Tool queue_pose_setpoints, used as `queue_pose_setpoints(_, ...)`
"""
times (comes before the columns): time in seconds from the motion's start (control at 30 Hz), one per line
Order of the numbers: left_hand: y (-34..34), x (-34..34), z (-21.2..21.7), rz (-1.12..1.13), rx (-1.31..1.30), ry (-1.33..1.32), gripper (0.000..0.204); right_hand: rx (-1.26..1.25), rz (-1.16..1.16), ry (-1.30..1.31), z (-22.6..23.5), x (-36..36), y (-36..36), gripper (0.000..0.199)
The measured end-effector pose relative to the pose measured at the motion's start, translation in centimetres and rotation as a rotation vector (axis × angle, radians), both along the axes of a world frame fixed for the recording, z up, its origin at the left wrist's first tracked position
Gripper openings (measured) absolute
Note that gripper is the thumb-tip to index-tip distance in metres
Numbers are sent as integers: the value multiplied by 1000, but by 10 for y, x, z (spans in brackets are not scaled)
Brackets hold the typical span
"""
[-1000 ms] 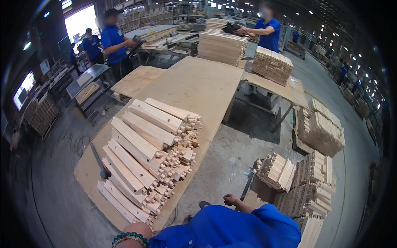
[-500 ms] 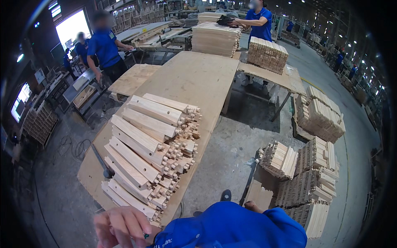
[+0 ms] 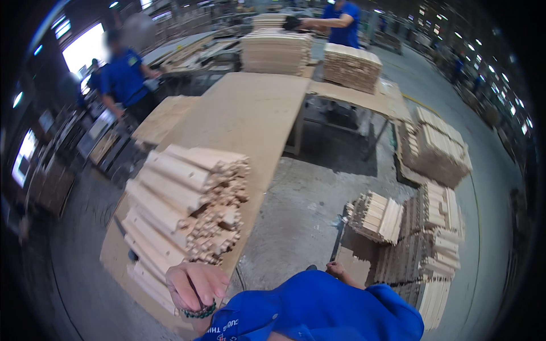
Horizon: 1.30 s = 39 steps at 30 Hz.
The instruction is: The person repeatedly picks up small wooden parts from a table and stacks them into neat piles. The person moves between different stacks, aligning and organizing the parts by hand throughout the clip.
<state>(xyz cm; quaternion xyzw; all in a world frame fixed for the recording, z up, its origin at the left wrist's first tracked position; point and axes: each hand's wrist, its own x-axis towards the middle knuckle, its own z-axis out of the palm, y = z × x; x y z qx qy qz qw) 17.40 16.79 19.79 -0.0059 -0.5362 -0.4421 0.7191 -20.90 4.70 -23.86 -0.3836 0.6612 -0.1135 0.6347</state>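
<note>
My left hand (image 3: 198,284), with a beaded bracelet (image 3: 200,311) at the wrist, is over the near end of a pile of pale wooden legs (image 3: 185,199). Its fingers are loosely bent and slightly apart, and nothing shows in them. Whether the fingertips touch the wood I cannot tell. The legs lie side by side in layers, their round tenon ends facing right. My right hand (image 3: 336,269) hangs low on the right, near a stack of wooden pieces (image 3: 376,219); its fingers are too small and blurred to read.
A long board-topped table (image 3: 244,113) runs away from me. A dark tool (image 3: 132,256) lies left of the pile. Tall wood stacks (image 3: 429,250) stand on the floor at right. Two people in blue, one at far left (image 3: 122,82) and one at back right (image 3: 343,25), are by other tables.
The view has turned a little, shifting the scene left. My left hand has moved up and right, over the pile's near end. More of my right hand shows.
</note>
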Motion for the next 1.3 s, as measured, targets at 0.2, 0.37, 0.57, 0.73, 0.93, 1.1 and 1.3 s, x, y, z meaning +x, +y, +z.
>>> queue_pose_setpoints(0.2,-18,-39,-49,467,565,2,30,167,-47,118,-13,-63,-18,15)
queue_pose_setpoints(0.37,-50,-59,-64,461,633,83,33,198,-182,138,-6,-104,-37,18)
queue_pose_setpoints(0.57,-132,-96,-62,193,639,125,33,167,-314,49,-8,-136,-52,12)
queue_pose_setpoints(0.73,-184,-128,-59,38,614,76,24,151,-410,-7,-13,-157,-51,11)
queue_pose_setpoints(0.93,-226,-139,-69,-79,635,-10,14,134,-582,67,-22,-193,-27,18)
queue_pose_setpoints(1.1,-266,-129,-79,-199,703,-43,15,213,-762,105,-19,-188,7,13)
queue_pose_setpoints(1.3,-339,-119,-84,-392,632,-87,18,245,-980,124,-14,-143,45,9)
